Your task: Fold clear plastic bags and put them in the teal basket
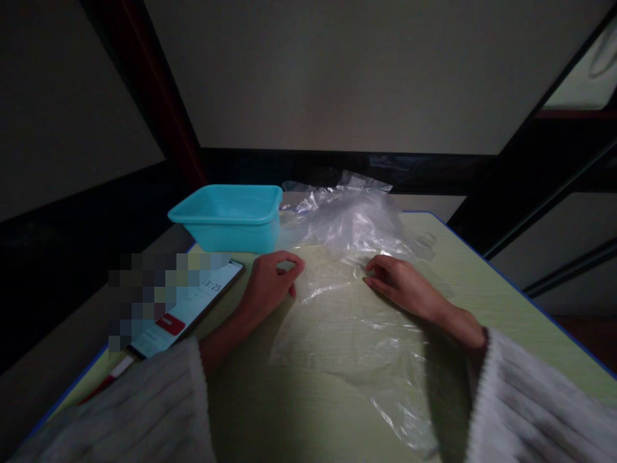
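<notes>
A clear plastic bag lies spread on the table in front of me, thin and wrinkled. My left hand is at its upper left edge, thumb and forefinger pinched together on the film. On the other side, my right hand rests over the bag's upper right part. Its fingers are curled, with a small gap between thumb and forefinger. Just beyond both hands sits a crumpled heap of clear plastic bags. The transparent film makes its exact edges hard to follow.
A turquoise plastic basin stands at the back left of the yellowish table. A lit phone lies left of my left hand, near a red and white object. A pale panel rises behind the table.
</notes>
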A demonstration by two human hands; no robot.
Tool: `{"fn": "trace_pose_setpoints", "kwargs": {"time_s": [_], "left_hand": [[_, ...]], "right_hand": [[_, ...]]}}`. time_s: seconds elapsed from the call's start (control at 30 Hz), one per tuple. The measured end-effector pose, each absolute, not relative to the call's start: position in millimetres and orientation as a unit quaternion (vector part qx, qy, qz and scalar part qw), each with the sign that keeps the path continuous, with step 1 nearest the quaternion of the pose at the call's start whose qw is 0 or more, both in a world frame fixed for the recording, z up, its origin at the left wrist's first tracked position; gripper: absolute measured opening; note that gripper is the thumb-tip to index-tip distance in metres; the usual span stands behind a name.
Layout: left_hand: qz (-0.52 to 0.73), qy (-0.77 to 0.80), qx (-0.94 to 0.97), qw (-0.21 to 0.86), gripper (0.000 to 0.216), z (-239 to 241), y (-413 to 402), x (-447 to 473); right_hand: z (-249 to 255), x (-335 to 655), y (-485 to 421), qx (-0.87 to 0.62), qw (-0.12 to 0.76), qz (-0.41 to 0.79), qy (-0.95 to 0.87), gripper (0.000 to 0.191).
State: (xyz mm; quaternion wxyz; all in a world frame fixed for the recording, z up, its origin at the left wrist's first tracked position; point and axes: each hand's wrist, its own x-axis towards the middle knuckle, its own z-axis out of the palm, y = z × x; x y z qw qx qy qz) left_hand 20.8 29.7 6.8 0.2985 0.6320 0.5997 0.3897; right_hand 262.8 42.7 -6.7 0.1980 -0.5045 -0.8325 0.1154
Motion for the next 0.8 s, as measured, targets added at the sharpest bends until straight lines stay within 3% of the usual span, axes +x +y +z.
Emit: {"fn": "trace_pose_setpoints", "kwargs": {"time_s": [0.13,0.37,0.57,0.8], "left_hand": [[0.383,0.595,0.622,0.334,0.015,12,22,26],[0.423,0.564,0.608,0.366,0.010,18,17,29],[0.468,0.538,0.580,0.394,0.009,17,17,30],[0.479,0.464,0.573,0.476,0.014,13,19,28]], "right_hand": [[-9,262,42,-0.506,0.205,0.117,-0.830,0.015],[-17,257,41,-0.456,0.228,0.100,-0.854,0.043],[-14,253,45,-0.445,0.288,0.103,-0.842,0.013],[-1,251,38,-0.496,0.361,0.091,-0.784,0.015]]}}
